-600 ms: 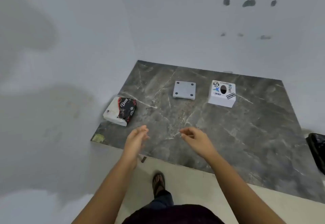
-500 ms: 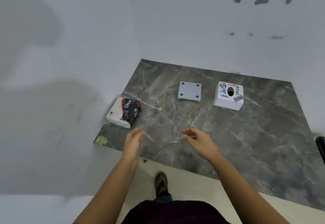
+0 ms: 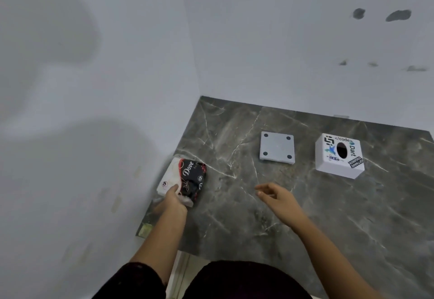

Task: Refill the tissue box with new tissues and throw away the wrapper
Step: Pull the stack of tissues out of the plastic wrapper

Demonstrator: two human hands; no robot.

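Three things lie on the dark marbled desk (image 3: pixel 328 216), which fits into the corner of two pale walls. Toward nine o'clock, hard against the left wall, sits the tissue pack (image 3: pixel 185 179) in its black, red and white wrapper with the word "Dove" printed across it. Toward twelve o'clock lies a flat grey square plate (image 3: pixel 277 147) with a dark dot near each corner. Toward two o'clock stands the white tissue box (image 3: pixel 339 156), covered in stickers, its dark oval opening facing up; it is well apart from the pack and just beside the plate.

The left hand (image 3: pixel 173 201) reaches out toward nine o'clock and lies on the near end of the tissue pack, thumb on top of the white part of the wrapper. Its fingers are hidden under the hand and the pack's edge, so I cannot tell whether they have closed around it. The pack rests on the desk.

The right hand (image 3: pixel 277 196) hovers over the middle of the desk, holding nothing, its fingers loosely spread and lightly curled, pointing toward nine o'clock. It is well short of the plate and the tissue box. Both forearms are bare, and a dark sleeve (image 3: pixel 138 280) covers the left upper arm.
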